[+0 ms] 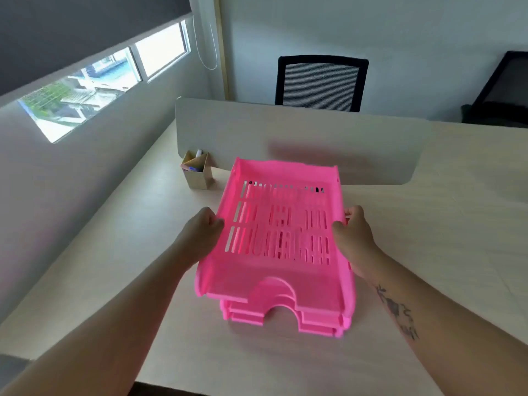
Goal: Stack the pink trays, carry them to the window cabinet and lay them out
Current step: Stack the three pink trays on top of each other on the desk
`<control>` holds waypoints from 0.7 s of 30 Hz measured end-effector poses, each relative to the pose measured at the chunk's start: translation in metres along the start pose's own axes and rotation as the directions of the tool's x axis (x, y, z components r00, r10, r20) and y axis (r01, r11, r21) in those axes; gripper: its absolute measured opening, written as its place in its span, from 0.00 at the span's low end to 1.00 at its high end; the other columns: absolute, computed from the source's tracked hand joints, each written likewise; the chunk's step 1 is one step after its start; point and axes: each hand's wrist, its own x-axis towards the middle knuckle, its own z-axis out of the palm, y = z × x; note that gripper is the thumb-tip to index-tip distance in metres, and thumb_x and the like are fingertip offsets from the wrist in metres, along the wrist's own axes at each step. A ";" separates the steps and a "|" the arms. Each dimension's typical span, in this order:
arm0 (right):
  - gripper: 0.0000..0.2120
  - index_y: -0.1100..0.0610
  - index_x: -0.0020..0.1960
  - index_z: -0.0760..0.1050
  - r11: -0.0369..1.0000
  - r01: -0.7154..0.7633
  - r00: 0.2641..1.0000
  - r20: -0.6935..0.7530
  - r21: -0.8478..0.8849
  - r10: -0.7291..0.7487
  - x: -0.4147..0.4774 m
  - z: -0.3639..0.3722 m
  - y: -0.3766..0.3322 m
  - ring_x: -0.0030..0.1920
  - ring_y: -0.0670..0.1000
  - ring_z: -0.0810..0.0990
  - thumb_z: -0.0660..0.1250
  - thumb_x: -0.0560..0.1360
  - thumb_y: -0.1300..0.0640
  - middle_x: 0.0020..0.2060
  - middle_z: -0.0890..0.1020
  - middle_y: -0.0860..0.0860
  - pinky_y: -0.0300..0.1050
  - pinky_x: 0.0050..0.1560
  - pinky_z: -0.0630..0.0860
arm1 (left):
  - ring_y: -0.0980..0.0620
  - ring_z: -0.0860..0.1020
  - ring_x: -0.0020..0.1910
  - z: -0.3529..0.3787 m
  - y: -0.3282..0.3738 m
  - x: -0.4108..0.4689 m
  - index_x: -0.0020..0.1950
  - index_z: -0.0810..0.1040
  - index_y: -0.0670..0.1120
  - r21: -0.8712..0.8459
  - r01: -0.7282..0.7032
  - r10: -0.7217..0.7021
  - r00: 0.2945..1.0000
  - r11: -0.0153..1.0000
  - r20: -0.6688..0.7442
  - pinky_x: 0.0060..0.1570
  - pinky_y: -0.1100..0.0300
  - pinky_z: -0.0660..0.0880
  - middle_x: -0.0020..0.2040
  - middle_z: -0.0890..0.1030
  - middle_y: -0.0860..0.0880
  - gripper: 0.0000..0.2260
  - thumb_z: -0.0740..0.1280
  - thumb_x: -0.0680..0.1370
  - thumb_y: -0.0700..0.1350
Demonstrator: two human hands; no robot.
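A top pink tray (274, 275) with a slotted floor sits tilted over a stack of pink trays (320, 321) on the pale wooden desk (114, 267). My left hand (200, 232) grips the top tray's left wall, thumb over the rim. On the opposite wall, my right hand (354, 235) holds the same tray. The trays beneath show only at their front edges, where the curved cut-outs line up. Whether the top tray rests on the stack or hangs just above it, I cannot tell.
A small cardboard pen holder (197, 174) stands behind the trays at the left, against a low desk divider (300, 138). Beyond the divider is a black mesh chair (320, 81). A window (94, 81) runs along the left wall.
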 end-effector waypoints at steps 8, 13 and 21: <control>0.11 0.56 0.57 0.63 0.999 -0.039 0.999 0.013 -0.026 0.039 0.002 -0.007 0.035 0.30 0.50 0.70 0.53 0.77 0.67 0.39 0.74 0.53 0.43 0.27 0.67 | 0.52 0.69 0.31 0.041 -0.007 -0.012 0.39 0.66 0.48 0.057 0.005 -0.006 1.000 0.998 0.018 0.29 0.57 0.64 0.36 0.74 0.48 0.11 0.57 0.82 0.48; 0.10 0.57 0.57 0.63 0.997 -0.051 0.999 0.003 -0.049 0.051 0.006 -0.003 0.042 0.29 0.49 0.70 0.52 0.78 0.67 0.38 0.74 0.52 0.43 0.25 0.67 | 0.52 0.68 0.31 0.049 -0.008 -0.004 0.39 0.66 0.48 0.042 0.002 -0.003 1.000 0.999 0.020 0.28 0.57 0.63 0.36 0.73 0.48 0.11 0.57 0.82 0.48; 0.11 0.60 0.64 0.63 0.996 -0.034 0.999 -0.022 -0.086 0.032 0.012 0.001 0.049 0.27 0.47 0.69 0.52 0.82 0.63 0.36 0.73 0.50 0.39 0.23 0.63 | 0.49 0.71 0.36 0.053 -0.004 0.000 0.43 0.70 0.45 -0.216 0.083 -0.077 0.996 0.973 0.036 0.35 0.55 0.67 0.39 0.75 0.47 0.12 0.60 0.81 0.52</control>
